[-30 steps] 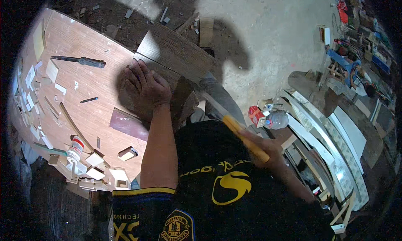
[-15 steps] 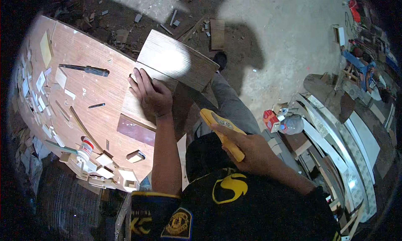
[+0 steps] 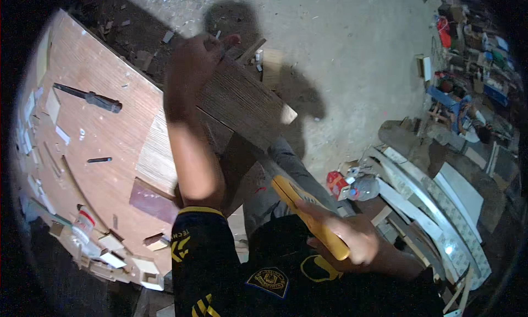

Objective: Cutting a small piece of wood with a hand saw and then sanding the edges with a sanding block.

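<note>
A wood-grain board juts past the edge of the work table, with a narrow cut line across it. My left hand is closed around the far end of the overhanging piece, its fingers partly in shadow. In my right hand is the yellow handle of a hand saw. The saw's blade runs away from me toward the board's near edge, by the cut line; its tip is hard to make out in the shadow.
A dark-handled, chisel-like tool and a pen lie on the table. Wood offcuts and a white bottle crowd its near left. Long white strips, a clear jug and a red package are at right.
My left hand has gone from lying on the board near the cut line to its far end. The saw has moved back toward me and slightly right. The view has shifted.
</note>
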The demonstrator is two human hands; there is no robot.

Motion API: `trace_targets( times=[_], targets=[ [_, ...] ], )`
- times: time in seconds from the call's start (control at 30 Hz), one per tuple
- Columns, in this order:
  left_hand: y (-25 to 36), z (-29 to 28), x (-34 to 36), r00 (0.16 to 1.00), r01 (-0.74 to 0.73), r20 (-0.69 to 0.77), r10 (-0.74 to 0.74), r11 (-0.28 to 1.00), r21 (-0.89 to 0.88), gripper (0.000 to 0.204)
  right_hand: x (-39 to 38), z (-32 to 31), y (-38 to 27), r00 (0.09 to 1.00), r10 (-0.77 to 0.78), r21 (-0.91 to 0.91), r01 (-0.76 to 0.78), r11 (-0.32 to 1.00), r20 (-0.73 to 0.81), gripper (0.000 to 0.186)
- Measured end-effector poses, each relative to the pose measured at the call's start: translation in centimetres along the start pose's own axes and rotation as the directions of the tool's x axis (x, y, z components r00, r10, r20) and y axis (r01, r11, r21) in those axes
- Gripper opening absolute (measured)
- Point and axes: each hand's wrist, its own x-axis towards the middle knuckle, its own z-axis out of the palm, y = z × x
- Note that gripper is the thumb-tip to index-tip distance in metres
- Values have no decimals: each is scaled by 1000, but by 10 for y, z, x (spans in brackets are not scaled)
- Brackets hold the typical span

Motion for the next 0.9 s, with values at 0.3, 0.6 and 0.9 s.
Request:
trace_targets(
  times=[0.3, 0.6, 0.9],
  targets=[
    [-18, 26, 9, 994, -12, 112, 11, 1000, 5, 65, -8, -32, -56, 916, 359, 87, -378, 922, 178, 64],
    [-7, 24, 13, 988, -18, 150, 35, 993, -115, 67, -69, -54, -62, 984, 164, 295, -178, 939, 71, 70],
    [1, -9, -2, 970, 73, 238, -47, 992, -101, 39, -27, -20, -102, 687, 727, 29, -726, 687, -6, 70]
  ],
)
